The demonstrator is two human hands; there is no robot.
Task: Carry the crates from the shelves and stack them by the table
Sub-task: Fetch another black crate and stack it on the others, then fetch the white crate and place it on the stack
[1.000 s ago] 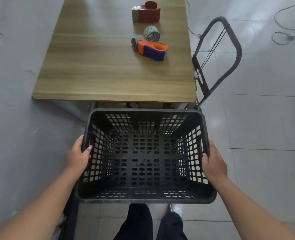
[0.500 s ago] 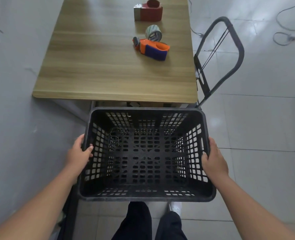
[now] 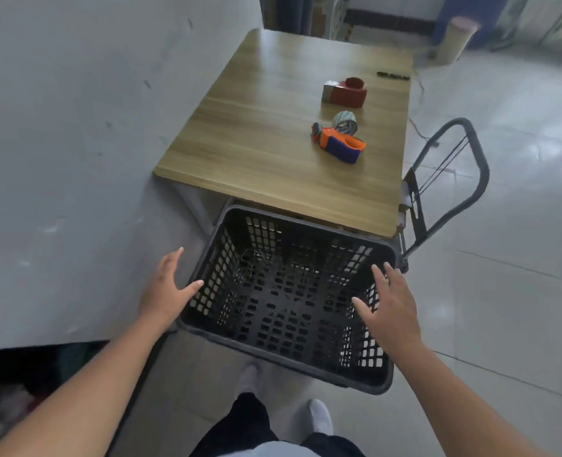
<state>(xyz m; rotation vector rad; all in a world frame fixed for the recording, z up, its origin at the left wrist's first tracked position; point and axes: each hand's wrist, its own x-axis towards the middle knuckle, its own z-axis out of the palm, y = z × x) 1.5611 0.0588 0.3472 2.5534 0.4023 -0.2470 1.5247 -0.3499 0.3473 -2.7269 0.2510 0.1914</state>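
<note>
A black perforated plastic crate (image 3: pixel 293 301) stands open side up by the near end of the wooden table (image 3: pixel 266 159), its far rim under the table's edge. My left hand (image 3: pixel 169 288) hovers just left of the crate's left wall, fingers spread, holding nothing. My right hand (image 3: pixel 390 305) is over the crate's right rim with fingers apart, also holding nothing. A tangle of thin wire lies inside the crate at its far left.
A grey wall (image 3: pixel 75 127) runs along the left. A folding hand trolley (image 3: pixel 447 189) leans at the table's right side. An orange and blue tape dispenser (image 3: pixel 340 145), a tape roll (image 3: pixel 345 122) and a red dispenser (image 3: pixel 347 93) lie on the table. Tiled floor (image 3: pixel 503 291) extends right.
Both hands have let go of the crate's side walls and opened. The crate now rests by the table, and my view has lifted and swung, showing more of the room.
</note>
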